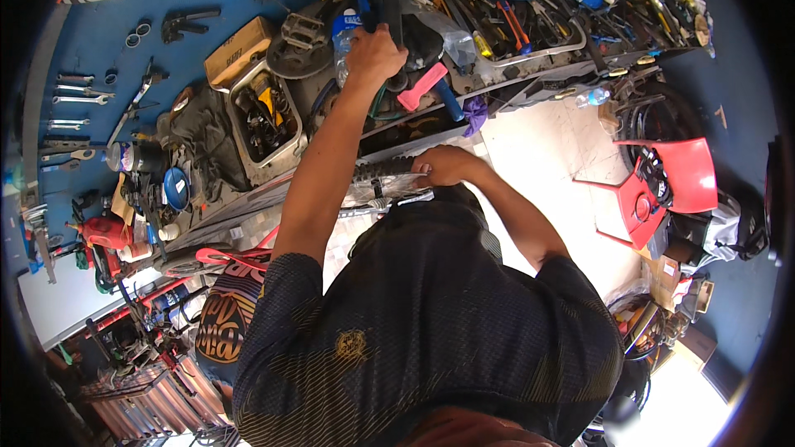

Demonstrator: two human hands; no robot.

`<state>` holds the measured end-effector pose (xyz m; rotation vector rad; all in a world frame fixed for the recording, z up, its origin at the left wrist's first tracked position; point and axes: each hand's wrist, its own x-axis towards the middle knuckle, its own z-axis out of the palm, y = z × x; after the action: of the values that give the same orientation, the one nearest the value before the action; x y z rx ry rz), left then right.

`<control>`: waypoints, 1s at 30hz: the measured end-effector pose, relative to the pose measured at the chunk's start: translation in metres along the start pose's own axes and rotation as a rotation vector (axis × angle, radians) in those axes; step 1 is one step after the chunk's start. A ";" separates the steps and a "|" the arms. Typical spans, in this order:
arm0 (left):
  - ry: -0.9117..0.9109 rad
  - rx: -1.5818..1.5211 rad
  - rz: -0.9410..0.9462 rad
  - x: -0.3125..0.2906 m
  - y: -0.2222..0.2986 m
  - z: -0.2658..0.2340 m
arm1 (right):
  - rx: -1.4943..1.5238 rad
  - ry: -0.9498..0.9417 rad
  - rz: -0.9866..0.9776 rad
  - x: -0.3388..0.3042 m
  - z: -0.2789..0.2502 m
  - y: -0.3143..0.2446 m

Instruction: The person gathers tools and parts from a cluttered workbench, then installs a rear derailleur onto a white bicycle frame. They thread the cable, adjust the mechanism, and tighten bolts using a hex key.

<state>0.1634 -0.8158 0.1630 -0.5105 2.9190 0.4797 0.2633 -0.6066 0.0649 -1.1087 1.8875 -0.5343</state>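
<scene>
Over our desk (pixel 503 74): left hand (pixel 377 54) by clear plastic bottle (pixel 342 50), grip unclear;
Knobbly tyre (pixel 385 168): our right hand (pixel 447 165) grasps it

Room to pass lies over the pale floor (pixel 534 157), between the tabletop (pixel 258 179) and the red chair (pixel 689 175) on the right. The bicycle tyre (pixel 386 168) bars part of the near edge; beyond, the pink mallet (pixel 422 88) and tool tray (pixel 532 60) block low paths.

Head-worn fisheye view — faces steeply downward. Dark shirt (pixel 422 298) fills the lower centre, nearest the lens; left hand (pixel 377 56) and right hand (pixel 450 167) register farther off, above it — workbench (pixel 542 64) bowed across the upper frame.
</scene>
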 end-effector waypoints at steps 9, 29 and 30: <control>0.237 -0.408 0.211 -0.122 -0.082 -0.044 | 1.684 0.601 0.642 0.145 0.121 0.082; -0.083 -0.598 0.250 -0.239 -0.242 0.034 | 1.697 0.974 0.607 0.031 0.257 0.059; -0.095 -0.578 0.259 -0.239 -0.253 0.057 | 1.701 0.974 0.587 0.026 0.265 0.057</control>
<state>0.4797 -0.9494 0.0827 -0.1529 2.7331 1.3575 0.4520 -0.5841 -0.1305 0.9257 1.4057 -1.9358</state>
